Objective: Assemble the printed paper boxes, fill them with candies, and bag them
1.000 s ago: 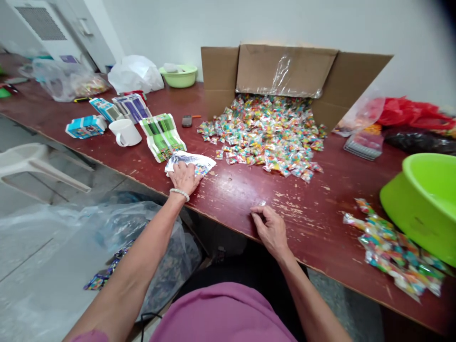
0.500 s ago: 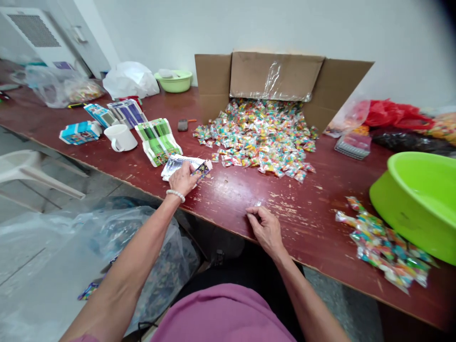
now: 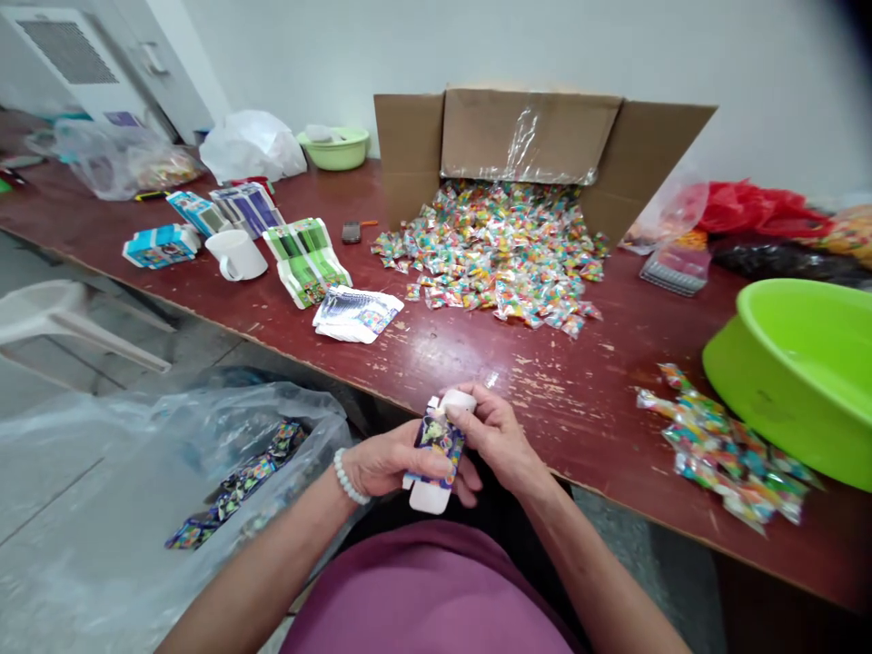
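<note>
Against a pale wall [image 3: 272, 54], a long dark red table [image 3: 579, 400] bears most of the items. Below its near edge, to the person's left, a clear plastic bag [image 3: 150, 445] lies spread on the floor, dark printed packs [image 3: 245, 480] visible in it; its low position presumably leaves the tabletop free. A cardboard box [image 3: 524, 136] stands at the back with flaps fanned out, probably to wall in the heap of clear packets [image 3: 504, 254] with multicoloured contents. At the right, a bright green basin [image 3: 756, 391] adjoins a smaller cluster of packets [image 3: 728, 454], apparently set apart near the right arm. At the left, a green stack of folded cartons [image 3: 306, 259] lies just beside a white stack of folded cartons [image 3: 358, 313], the latter nearer the person, likely for easy reach. The hands are together over the table's near edge, both gripping one small printed carton [image 3: 440, 436]. The left hand [image 3: 399, 459] clasps its lower part, thumb across the front, seemingly to steady it; the right hand [image 3: 500, 431] pinches the pale upper flap [image 3: 458, 401]. The lower flap [image 3: 429, 497] hangs open.
</note>
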Demonstrator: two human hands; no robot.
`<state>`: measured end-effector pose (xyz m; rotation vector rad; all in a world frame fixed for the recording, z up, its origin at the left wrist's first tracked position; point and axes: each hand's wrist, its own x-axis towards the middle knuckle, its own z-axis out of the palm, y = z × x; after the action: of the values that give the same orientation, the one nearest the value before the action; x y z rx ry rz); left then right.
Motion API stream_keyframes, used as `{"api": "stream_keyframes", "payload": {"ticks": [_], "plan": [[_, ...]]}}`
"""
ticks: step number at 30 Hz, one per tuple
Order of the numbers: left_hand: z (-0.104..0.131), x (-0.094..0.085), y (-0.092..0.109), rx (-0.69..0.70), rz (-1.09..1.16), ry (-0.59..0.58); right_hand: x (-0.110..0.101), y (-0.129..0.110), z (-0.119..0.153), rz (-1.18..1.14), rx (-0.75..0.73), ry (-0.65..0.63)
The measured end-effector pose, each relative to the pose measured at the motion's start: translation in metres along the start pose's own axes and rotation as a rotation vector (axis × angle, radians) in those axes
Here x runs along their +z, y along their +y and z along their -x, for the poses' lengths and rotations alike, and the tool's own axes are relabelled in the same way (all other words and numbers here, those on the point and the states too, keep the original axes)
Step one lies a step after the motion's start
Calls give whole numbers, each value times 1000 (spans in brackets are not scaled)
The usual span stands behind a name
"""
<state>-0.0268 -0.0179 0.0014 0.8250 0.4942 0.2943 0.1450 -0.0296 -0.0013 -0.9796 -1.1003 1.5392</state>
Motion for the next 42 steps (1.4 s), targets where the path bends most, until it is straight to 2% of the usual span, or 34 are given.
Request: {"api": "stream_keyframes", "payload": {"ticks": [1,3,7,10,13,16,19,22,27,30,33,38,42], "plan": [[-2,2,-2,3,9,6,0,-2,3,-16,13,-33],[-6,7,-7,47,8,94,1,-4,6,-68,32,-53],[-11,17,-9,182,-72,295,2,-6,10,-80,-5,14],[-11,22,-5,197,-166,398,3,-6,13,-72,-24,23],[-13,21,-2,210,-188,485,6,-2,15,-111,16,2],[-16,16,-3,230,-167,547,7,4,13,-92,11,101],[-19,12,-4,277,-269,563,1,6,8,59,-75,254],[-18,11,-7,359,-324,606,-8,4,3,161,-130,314],[-15,21,-13,499,-369,780,-9,4,2,-9,-116,381],[-14,26,-11,474,-453,760,-3,7,4,-64,-151,368],[-14,25,-5,431,-433,690,-3,10,5,-26,-174,342],[-15,16,-2,398,-320,585,-16,9,3,-37,-54,307],[-11,11,2,397,-404,523,-26,0,0,-88,55,193]]}}
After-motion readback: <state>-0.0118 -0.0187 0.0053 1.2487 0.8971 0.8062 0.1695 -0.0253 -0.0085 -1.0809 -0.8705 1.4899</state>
